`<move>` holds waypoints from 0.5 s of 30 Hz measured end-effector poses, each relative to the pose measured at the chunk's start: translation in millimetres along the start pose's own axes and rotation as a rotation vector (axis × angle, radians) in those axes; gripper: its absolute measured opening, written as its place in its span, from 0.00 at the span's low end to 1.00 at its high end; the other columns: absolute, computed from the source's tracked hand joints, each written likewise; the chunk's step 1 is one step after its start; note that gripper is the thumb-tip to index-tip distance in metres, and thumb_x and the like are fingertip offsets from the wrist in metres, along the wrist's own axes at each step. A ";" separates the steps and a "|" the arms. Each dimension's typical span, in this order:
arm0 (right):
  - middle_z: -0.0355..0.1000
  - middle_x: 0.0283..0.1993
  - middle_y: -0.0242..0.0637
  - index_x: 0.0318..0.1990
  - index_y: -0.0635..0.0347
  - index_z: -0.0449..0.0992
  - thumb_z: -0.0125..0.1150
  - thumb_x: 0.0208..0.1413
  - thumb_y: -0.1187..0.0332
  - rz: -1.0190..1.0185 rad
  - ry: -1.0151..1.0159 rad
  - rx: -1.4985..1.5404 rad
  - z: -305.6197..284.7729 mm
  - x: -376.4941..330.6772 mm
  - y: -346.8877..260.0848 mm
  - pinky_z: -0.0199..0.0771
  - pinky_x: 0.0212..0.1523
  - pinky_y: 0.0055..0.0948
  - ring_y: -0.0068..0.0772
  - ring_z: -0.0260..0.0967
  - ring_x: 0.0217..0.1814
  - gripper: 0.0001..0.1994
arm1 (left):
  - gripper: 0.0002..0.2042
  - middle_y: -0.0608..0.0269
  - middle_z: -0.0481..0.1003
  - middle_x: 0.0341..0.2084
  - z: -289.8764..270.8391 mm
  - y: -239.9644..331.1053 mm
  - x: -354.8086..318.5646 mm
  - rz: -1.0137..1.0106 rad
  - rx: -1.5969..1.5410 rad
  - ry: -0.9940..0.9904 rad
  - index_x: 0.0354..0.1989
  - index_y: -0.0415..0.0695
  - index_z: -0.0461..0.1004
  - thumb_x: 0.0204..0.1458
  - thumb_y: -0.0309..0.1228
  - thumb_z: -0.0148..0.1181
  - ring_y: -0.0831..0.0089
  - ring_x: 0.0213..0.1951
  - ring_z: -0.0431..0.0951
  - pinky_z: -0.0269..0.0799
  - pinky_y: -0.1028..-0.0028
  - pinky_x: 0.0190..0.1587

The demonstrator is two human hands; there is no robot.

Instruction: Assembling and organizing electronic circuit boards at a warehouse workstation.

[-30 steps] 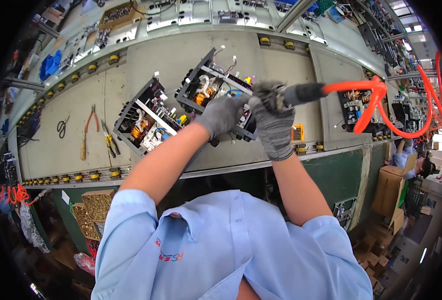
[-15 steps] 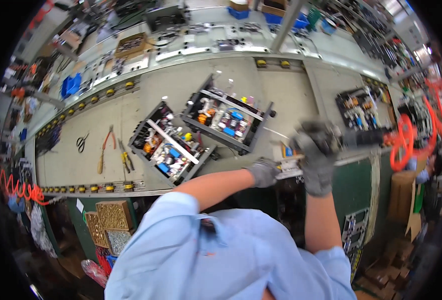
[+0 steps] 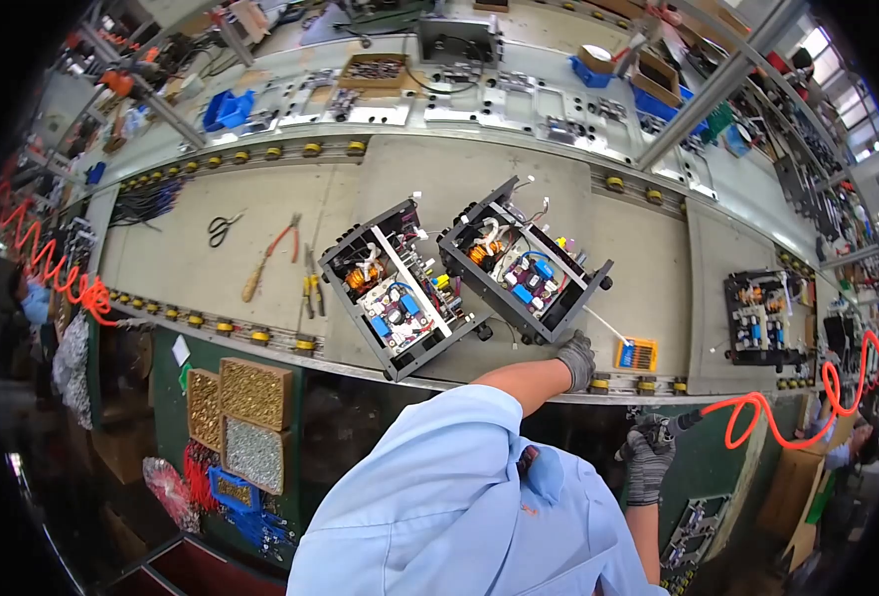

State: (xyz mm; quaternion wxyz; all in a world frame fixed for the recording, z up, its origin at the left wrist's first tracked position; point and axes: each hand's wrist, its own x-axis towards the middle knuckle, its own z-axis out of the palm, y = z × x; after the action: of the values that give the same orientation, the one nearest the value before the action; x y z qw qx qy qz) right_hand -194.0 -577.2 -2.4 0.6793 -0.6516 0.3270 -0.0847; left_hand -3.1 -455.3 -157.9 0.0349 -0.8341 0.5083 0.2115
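Note:
My left hand point(image 3: 576, 362), in a grey glove, rests at the bench's front edge beside the lower corner of an open black metal chassis point(image 3: 525, 260). Its fingers are loosely extended, with nothing visible in them. In front of the bench edge and lower down, my gloved right hand point(image 3: 648, 459) is closed around a black air tool point(image 3: 680, 423) joined to a red coiled hose point(image 3: 755, 417). The tool's tip is hidden. Left of the first chassis lies a second open chassis point(image 3: 397, 294), also full of circuit parts.
An orange bit set point(image 3: 637, 355) lies right of my left hand. Pliers point(image 3: 284, 244), yellow-handled cutters point(image 3: 312, 286) and black scissors point(image 3: 223, 228) are on the left. A third chassis point(image 3: 769, 316) stands at the right. Screw trays point(image 3: 254, 393) hang below the bench.
My right hand has come down from above the bench to below its front edge, bringing the air tool. My left hand stays near the bench edge. The view has shifted.

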 end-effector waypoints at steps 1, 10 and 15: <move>0.71 0.32 0.31 0.45 0.59 0.74 0.59 0.50 0.88 0.018 -0.068 -0.044 -4.0 10.5 -0.9 0.72 0.23 0.26 0.23 0.68 0.25 0.16 | 0.21 0.57 0.77 0.51 8.1 -1.8 -5.1 -0.018 0.001 0.019 0.49 0.51 0.81 0.57 0.49 0.51 0.51 0.61 0.69 0.55 0.43 0.63; 0.73 0.37 0.28 0.45 0.53 0.74 0.59 0.48 0.87 0.008 -0.477 0.043 -64.4 174.5 74.3 0.68 0.21 0.21 0.20 0.68 0.26 0.19 | 0.16 0.54 0.79 0.46 24.8 -1.1 -4.4 -0.436 0.074 0.016 0.44 0.46 0.82 0.53 0.38 0.53 0.51 0.53 0.74 0.62 0.45 0.59; 0.73 0.34 0.29 0.43 0.55 0.74 0.60 0.46 0.88 0.003 -0.543 0.053 -16.4 157.2 87.6 0.69 0.21 0.21 0.21 0.68 0.25 0.18 | 0.14 0.56 0.82 0.39 51.2 -57.6 -112.7 -0.737 0.006 -0.052 0.40 0.47 0.83 0.50 0.36 0.56 0.53 0.46 0.79 0.67 0.49 0.51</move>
State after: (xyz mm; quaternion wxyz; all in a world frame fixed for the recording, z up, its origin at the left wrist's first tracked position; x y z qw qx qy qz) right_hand -109.0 -663.9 -136.2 0.7590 -0.6319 0.1316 0.0858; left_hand -14.0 -319.7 -169.6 0.1238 -0.9555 0.1733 0.2043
